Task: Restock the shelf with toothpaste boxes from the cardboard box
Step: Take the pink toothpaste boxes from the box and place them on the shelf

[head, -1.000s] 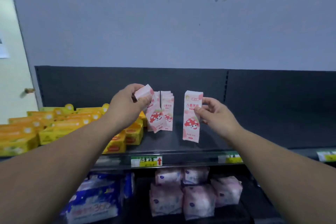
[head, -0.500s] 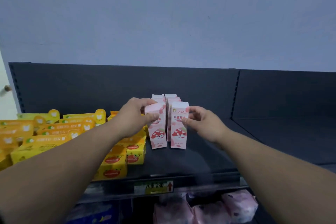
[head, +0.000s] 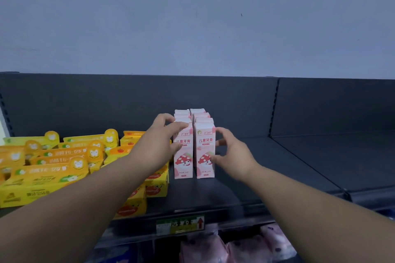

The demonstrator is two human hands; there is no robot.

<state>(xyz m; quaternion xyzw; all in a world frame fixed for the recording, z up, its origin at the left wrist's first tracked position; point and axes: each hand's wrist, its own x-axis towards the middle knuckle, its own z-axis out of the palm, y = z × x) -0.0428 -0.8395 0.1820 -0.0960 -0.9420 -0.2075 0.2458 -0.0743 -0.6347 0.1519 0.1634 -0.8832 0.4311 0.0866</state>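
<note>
Left hand [head: 162, 143] grips the left toothpaste box [head: 183, 156] by its top; right hand [head: 233, 156] pinches the right toothpaste box [head: 205, 149]. Both, aloft a second ago, stand side by side on the shelf [head: 277, 166], yellow boxes [head: 42, 186] crowding left, bare deck stretching right.

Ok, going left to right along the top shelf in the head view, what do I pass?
First the yellow boxes → left hand → left pink toothpaste box → right pink toothpaste box → right hand → bare stretch of dark shelf.

toothpaste boxes [head: 204, 145] on shelf [head: 277, 166] | flat cartons [head: 49, 168] left | soft packs [head: 245, 250] below
</note>
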